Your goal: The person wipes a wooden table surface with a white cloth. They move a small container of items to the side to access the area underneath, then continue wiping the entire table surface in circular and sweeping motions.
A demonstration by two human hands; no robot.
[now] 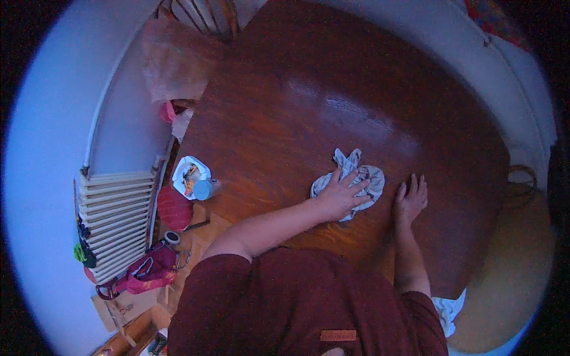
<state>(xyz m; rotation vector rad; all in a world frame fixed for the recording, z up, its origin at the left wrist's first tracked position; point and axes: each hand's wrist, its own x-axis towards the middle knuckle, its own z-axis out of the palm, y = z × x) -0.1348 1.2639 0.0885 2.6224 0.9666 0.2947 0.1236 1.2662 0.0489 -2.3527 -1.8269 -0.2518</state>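
Note:
My left hand (341,196) is on a crumpled white-and-grey cloth (373,177), fingers bent over its folds and holding it against the dark brown wooden table (267,118). Part of the cloth is hidden under the palm. To the right, my right hand (411,200) rests flat on the tabletop with its fingers stretched out and nothing in it. A small gap separates it from the cloth.
At the table's left edge stand a white angular dish (185,169) with small items inside and a light-blue-lidded container (203,190). Beyond lie a red round seat (174,209), a white radiator (116,207) and a pink bag (155,270). A chair back (205,18) is at the far left.

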